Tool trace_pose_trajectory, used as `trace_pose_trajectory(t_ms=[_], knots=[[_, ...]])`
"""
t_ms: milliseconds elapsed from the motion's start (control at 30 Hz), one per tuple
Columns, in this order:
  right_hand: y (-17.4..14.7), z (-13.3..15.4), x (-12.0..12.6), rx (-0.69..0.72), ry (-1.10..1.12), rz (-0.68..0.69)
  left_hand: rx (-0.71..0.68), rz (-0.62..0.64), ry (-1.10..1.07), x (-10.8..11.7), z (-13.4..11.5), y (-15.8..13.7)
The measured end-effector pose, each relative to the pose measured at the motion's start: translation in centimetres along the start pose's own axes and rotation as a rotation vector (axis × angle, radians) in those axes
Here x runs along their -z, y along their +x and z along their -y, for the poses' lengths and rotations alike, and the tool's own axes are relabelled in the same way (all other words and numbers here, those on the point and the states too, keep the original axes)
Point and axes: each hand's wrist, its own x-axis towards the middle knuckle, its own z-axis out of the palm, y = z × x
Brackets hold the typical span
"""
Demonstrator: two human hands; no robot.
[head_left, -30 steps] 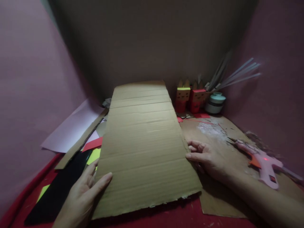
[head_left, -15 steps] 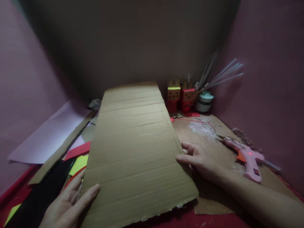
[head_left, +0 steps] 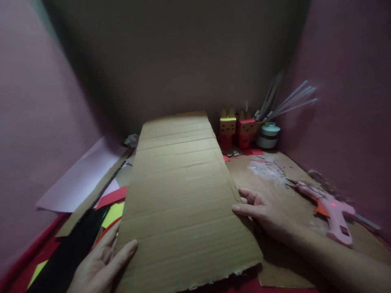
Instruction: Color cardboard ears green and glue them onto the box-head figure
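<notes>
A long brown cardboard sheet [head_left: 183, 195] fills the middle of the view, creased across and with a torn near edge. My left hand [head_left: 105, 260] grips its near left edge, thumb on top and fingers underneath. At the right edge my right hand [head_left: 253, 205] pinches the sheet, thumb on the upper face. The sheet is raised above the table surface, its far end pointing toward the back wall. Beneath and left of it, red paper [head_left: 113, 197] and yellow paper [head_left: 113, 215] show partly.
A pink glue gun [head_left: 331, 209] with a lit red light lies at right on a cardboard mat [head_left: 297, 280]. Behind stand two cardboard animal figures [head_left: 227, 127], a pale green jar [head_left: 269, 136] and glue sticks [head_left: 296, 99]. White paper [head_left: 82, 179] and a black strip [head_left: 70, 248] lie left.
The whole scene has shifted slightly right and down in view. Both hands keep the same hold on the cardboard sheet.
</notes>
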Motion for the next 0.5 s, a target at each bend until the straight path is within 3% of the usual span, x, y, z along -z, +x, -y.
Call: trace_pose_trajectory(t_ms=[167, 367, 500], knots=[[-0.1, 0.1, -0.2, -0.011, -0.02, -0.011, 0.028, -0.051, 0.028, -0.1, -0.6, -0.6], [-0.2, 0.1, 0.0, -0.015, -0.148, -0.105, -0.003, 0.041, -0.028, 1.1, 0.2, 0.3], [-0.2, 0.1, 0.0, -0.002, -0.188, -0.118, 0.02, 0.01, -0.021, 1.0, 0.0, 0.0]])
